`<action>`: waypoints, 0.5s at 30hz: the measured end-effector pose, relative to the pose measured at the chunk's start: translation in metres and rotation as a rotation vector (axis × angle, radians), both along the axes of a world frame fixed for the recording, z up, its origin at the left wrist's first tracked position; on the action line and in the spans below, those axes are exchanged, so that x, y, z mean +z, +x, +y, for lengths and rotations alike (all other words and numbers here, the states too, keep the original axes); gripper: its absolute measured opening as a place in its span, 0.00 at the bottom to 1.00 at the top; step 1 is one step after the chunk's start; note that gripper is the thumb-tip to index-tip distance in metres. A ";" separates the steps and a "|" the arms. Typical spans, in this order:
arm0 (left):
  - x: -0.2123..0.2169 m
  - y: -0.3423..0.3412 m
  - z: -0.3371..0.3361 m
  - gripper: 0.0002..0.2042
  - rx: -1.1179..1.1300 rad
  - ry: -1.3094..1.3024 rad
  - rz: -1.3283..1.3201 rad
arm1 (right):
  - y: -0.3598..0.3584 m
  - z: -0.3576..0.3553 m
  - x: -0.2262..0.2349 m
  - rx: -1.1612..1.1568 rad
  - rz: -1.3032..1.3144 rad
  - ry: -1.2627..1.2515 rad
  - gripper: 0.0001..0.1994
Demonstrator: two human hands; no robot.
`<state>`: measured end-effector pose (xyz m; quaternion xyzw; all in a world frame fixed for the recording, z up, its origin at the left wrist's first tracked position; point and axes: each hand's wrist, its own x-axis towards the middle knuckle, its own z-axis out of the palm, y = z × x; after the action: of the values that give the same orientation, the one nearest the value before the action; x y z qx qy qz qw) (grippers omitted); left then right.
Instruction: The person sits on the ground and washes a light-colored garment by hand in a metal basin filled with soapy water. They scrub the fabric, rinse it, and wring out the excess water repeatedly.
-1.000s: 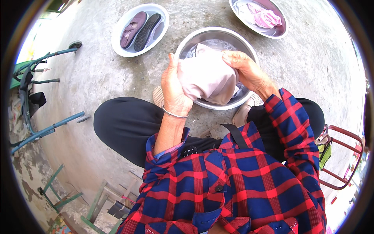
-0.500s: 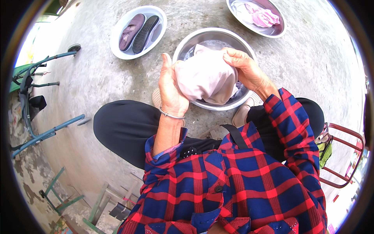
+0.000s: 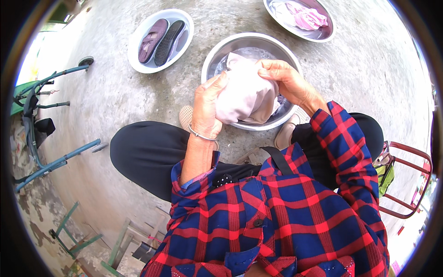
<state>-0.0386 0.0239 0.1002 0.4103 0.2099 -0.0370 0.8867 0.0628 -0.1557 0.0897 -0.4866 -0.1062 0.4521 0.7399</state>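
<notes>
A pale pinkish-white cloth (image 3: 244, 94) is held bunched over a round metal basin (image 3: 213, 55) between my feet. On its left side my left hand (image 3: 207, 101) is closed on the fabric, thumb and fingers pinching its upper left edge. My right hand (image 3: 286, 81) grips the cloth's upper right edge between thumb and fingers. Soapy water (image 3: 254, 53) and some darker wet fabric (image 3: 280, 105) show in the basin around the cloth. The cloth hides most of the basin's inside.
Ahead to the left is a white basin (image 3: 134, 57) holding a pair of dark shoes (image 3: 161, 41). Another basin (image 3: 328, 34) with pink and white cloth (image 3: 304, 16) stands ahead right. A blue metal frame (image 3: 60, 161) is at left, a dark red frame (image 3: 401, 205) at right.
My left hand has gone from lying flat with its thumb raised against the cloth to pinching its upper edge. My right hand has shifted slightly left, still gripping the cloth.
</notes>
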 end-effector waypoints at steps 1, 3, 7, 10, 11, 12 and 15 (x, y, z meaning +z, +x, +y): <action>-0.001 0.000 0.000 0.14 0.016 -0.031 -0.008 | 0.001 -0.001 -0.001 0.007 0.011 0.002 0.07; -0.001 0.000 0.000 0.14 0.028 -0.032 -0.009 | 0.002 -0.001 -0.001 0.008 0.011 0.002 0.08; -0.006 0.000 0.002 0.14 0.033 -0.052 -0.007 | 0.001 0.001 0.003 0.005 0.014 -0.018 0.11; -0.003 0.000 0.002 0.14 0.014 -0.077 0.003 | 0.000 0.001 0.006 0.004 -0.009 -0.032 0.11; -0.004 0.000 0.003 0.14 0.015 -0.082 0.003 | 0.001 0.001 0.003 0.005 -0.027 -0.039 0.13; -0.005 0.000 0.003 0.15 0.017 -0.088 0.003 | 0.003 -0.001 -0.002 0.006 -0.045 -0.047 0.14; -0.005 0.002 0.002 0.17 0.036 -0.119 0.003 | 0.003 0.000 0.000 -0.011 -0.117 -0.059 0.18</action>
<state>-0.0364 0.0261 0.0948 0.3529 0.2159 -0.0341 0.9098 0.0658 -0.1554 0.0899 -0.5344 -0.1335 0.4217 0.7203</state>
